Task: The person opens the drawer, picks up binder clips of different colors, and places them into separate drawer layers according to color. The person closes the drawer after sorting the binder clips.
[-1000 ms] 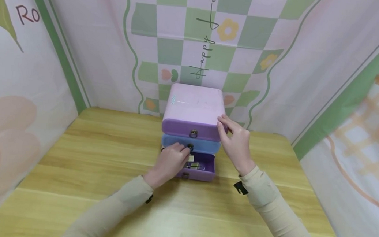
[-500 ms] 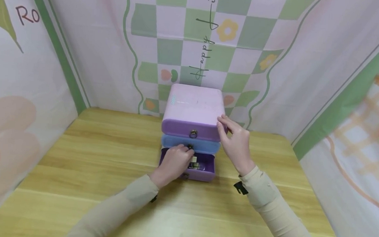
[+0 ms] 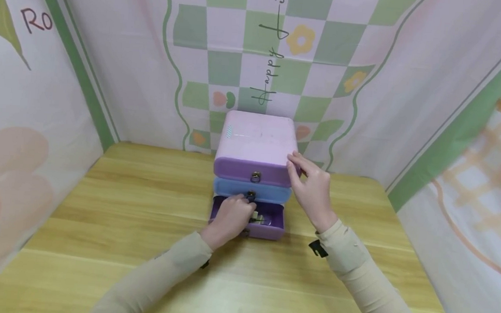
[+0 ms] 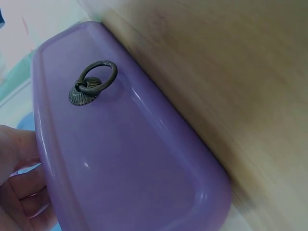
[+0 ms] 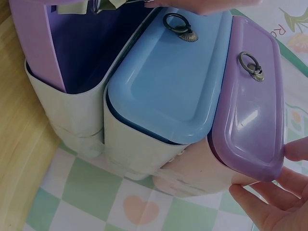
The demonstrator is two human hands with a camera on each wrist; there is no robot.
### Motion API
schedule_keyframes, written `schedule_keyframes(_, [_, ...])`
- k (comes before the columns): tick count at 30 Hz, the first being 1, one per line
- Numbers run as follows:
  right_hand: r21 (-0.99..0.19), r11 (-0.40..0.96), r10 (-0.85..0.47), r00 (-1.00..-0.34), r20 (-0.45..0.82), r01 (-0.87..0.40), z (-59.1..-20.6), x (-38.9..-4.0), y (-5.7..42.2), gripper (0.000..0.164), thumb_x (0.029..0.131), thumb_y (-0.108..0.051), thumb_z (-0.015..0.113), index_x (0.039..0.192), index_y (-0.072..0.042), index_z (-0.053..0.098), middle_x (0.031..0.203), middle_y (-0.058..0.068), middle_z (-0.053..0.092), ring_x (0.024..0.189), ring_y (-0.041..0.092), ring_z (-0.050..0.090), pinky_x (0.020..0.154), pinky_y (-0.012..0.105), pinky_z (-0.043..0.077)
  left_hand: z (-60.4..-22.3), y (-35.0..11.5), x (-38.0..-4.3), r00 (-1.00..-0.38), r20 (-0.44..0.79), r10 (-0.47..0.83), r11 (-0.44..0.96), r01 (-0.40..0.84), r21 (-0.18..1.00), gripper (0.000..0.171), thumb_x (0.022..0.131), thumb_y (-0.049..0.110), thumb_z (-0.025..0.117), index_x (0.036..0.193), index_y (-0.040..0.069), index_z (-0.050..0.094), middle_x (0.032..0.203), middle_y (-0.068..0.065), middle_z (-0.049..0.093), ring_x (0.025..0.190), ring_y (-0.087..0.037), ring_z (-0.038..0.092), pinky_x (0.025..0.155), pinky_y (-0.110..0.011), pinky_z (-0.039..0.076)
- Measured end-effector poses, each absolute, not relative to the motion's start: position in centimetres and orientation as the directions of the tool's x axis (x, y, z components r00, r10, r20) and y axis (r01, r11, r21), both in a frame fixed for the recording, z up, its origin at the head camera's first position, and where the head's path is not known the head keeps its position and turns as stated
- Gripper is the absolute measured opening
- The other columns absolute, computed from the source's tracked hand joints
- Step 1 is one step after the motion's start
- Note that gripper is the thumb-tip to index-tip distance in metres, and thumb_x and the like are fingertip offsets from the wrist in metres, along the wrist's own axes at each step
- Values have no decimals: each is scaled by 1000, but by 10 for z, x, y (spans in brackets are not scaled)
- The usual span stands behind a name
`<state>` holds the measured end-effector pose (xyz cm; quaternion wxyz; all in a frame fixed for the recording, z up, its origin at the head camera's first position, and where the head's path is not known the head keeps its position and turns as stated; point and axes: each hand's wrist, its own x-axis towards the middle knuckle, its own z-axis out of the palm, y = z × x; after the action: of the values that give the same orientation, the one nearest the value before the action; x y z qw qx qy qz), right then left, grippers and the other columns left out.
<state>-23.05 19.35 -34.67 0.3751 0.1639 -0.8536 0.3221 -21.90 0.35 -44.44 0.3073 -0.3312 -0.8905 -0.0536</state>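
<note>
A small drawer cabinet (image 3: 260,138) with a pink top stands at the table's back. Its bottom purple drawer (image 3: 271,233) is pulled out; small pale-green and clear items (image 3: 258,218) lie inside, too small to name. My left hand (image 3: 232,217) reaches over this drawer's front, fingertips inside it; in the left wrist view the drawer front (image 4: 120,144) hides them, so what they touch cannot be told. My right hand (image 3: 313,192) grips the cabinet's upper right corner, thumb and fingers either side of the top purple drawer's edge (image 5: 269,168).
The blue middle drawer (image 5: 168,82) and purple top drawer are pushed in, each with a ring pull. A wooden table (image 3: 152,183) lies all around. A patterned cloth (image 3: 222,67) hangs close behind the cabinet.
My left hand has shifted right and slightly lower over the bottom drawer. A pale item in the drawer sits a little differently. My right hand keeps its place on the cabinet corner.
</note>
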Motion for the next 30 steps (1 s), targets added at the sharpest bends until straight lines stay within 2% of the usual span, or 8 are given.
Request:
schedule_keyframes(8, [-428, 738, -36, -664, 747, -522, -347, -231, 193, 25, 91, -20, 63, 105, -1, 72, 112, 16, 68, 104, 28, 67, 82, 35, 58, -446, 3, -218, -591, 580, 561, 776, 619, -120, 23, 74, -2, 62, 61, 17, 65, 55, 3, 60, 53, -12, 53, 45, -24, 46])
schedule_keyframes(13, [-429, 737, -34, -663, 748, -522, -347, -230, 193, 25, 91, -20, 63, 105, -1, 72, 112, 16, 69, 104, 28, 67, 81, 35, 58, -444, 0, -216, -563, 607, 561, 761, 640, -108, 22, 74, -1, 62, 61, 16, 65, 56, 4, 59, 53, -10, 51, 45, -21, 44])
schedule_keyframes(21, [-431, 736, -32, -663, 748, -522, -348, -231, 193, 25, 91, -19, 63, 106, -1, 71, 112, 17, 68, 104, 29, 67, 83, 35, 57, -443, -16, -206, -441, 658, 611, 679, 719, -149, 16, 83, 3, 61, 78, 14, 72, 71, 2, 64, 64, -13, 56, 50, -21, 45])
schedule_keyframes(24, [-429, 736, -33, -660, 750, -524, -348, -231, 193, 25, 91, -19, 63, 106, -1, 71, 112, 17, 68, 104, 29, 67, 84, 35, 57, -442, -23, -200, -387, 629, 675, 620, 759, -198, 15, 85, 4, 60, 84, 12, 73, 79, 0, 65, 71, -14, 57, 57, -22, 48])
schedule_keyframes(30, [-429, 738, -32, -663, 748, -520, -348, -232, 193, 25, 91, -19, 63, 106, -1, 71, 112, 16, 68, 105, 28, 66, 84, 34, 57, -437, -35, -184, -313, 519, 795, 488, 839, -241, 22, 80, 10, 61, 100, 11, 71, 99, -2, 65, 91, -16, 58, 76, -25, 53])
